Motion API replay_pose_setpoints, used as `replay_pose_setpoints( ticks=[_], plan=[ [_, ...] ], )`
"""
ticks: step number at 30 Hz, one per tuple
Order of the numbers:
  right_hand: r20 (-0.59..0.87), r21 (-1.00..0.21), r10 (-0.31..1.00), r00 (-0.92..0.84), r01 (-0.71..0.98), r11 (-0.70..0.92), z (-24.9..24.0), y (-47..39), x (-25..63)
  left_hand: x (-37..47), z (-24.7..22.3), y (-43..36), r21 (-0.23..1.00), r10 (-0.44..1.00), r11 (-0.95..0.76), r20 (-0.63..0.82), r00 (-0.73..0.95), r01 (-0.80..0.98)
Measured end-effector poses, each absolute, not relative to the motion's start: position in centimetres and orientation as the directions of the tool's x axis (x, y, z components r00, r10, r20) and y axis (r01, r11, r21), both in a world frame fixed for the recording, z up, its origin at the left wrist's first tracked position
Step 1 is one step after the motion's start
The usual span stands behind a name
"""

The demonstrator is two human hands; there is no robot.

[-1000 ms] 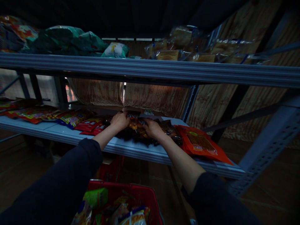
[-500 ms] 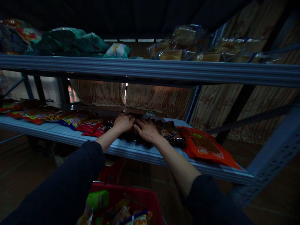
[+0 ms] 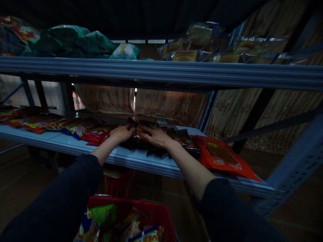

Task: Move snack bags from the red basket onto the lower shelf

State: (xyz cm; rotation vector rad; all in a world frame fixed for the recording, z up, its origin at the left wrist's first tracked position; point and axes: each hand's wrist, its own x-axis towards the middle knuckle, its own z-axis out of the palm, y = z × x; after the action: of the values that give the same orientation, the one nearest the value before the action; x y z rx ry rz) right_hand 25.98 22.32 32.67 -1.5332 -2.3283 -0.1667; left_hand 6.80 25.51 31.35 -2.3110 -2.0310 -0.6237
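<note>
Dark snack packets [image 3: 138, 133] lie in a pile on the lower shelf, the top one showing an orange-brown picture. At the pile's left edge, my left hand [image 3: 122, 133] rests with its fingers stretched over a packet's side. My right hand [image 3: 158, 137] lies palm down on the right part, fingers spread and thumb apart. The undersides of both hands are hidden. Red packets [image 3: 97, 134] sit just left of my left hand. More dark brown packets [image 3: 183, 139] lie to the right of my right hand.
Orange packets [image 3: 222, 156] lie at the lower shelf's [image 3: 161, 165] right end, colourful bags [image 3: 80, 127] at its left. Above, the upper shelf [image 3: 161, 72] bears green bags [image 3: 68, 38] and clear-wrapped packs [image 3: 184, 55]. A red basket [image 3: 161, 208] holding snacks stands below.
My left hand has moved left, away from my right hand, uncovering the packet's orange-brown picture between them. My right hand stays at nearly the same place.
</note>
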Motion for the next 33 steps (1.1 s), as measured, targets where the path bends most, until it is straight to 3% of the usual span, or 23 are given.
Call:
replay_pose_setpoints(
  ticks=[12,16,20,23,25,27,29,30,31,32,33],
  plan=[
    [0.287,-0.087,0.868,-0.405,0.892,0.444,32.9,23.2,26.3,6.8,32.4,25.0,0.203,0.913,-0.263,0.37,0.175,0.943],
    [0.325,-0.077,0.855,-0.404,0.89,0.45,32.8,22.4,26.1,7.0,32.4,24.0,0.21,0.84,-0.329,0.511,0.184,0.921],
    [0.434,-0.075,0.801,-0.412,0.87,0.487,33.5,21.5,26.0,6.8,32.0,21.6,0.338,0.725,-0.398,0.685,0.067,0.853],
    [0.593,-0.102,0.713,-0.374,0.843,0.528,33.8,19.7,25.9,6.7,30.6,17.4,0.579,0.682,-0.464,0.716,-0.147,0.67],
    [0.717,-0.149,0.625,-0.308,0.809,0.569,32.7,17.1,25.6,6.7,28.4,13.5,0.801,0.751,-0.455,0.58,-0.317,0.388],
    [0.807,-0.209,0.538,-0.243,0.734,0.646,29.7,13.4,25.1,6.5,24.9,9.8,0.941,0.867,-0.316,0.338,-0.368,0.12],
    [0.838,-0.277,0.498,-0.223,0.614,0.739,24.8,9.2,24.3,6.2,20.3,6.9,0.972,0.921,-0.105,0.016,-0.39,-0.209],
    [0.795,-0.366,0.564,-0.224,0.563,0.741,21.9,7.0,23.8,6.0,17.7,5.9,0.93,0.925,0.009,-0.147,-0.35,-0.367],
    [0.663,-0.519,0.714,-0.225,0.55,0.655,18.9,5.0,23.2,5.8,15.2,5.3,0.874,0.922,0.087,-0.253,-0.293,-0.478],
    [0.425,-0.686,0.882,-0.204,0.562,0.461,16.0,3.1,22.5,5.7,12.7,4.8,0.83,0.916,0.163,-0.329,-0.231,-0.534],
    [0.143,-0.784,0.969,-0.202,0.575,0.236,13.5,1.5,21.9,5.7,10.5,4.5,0.796,0.889,0.266,-0.421,-0.182,-0.544]
  ],
)
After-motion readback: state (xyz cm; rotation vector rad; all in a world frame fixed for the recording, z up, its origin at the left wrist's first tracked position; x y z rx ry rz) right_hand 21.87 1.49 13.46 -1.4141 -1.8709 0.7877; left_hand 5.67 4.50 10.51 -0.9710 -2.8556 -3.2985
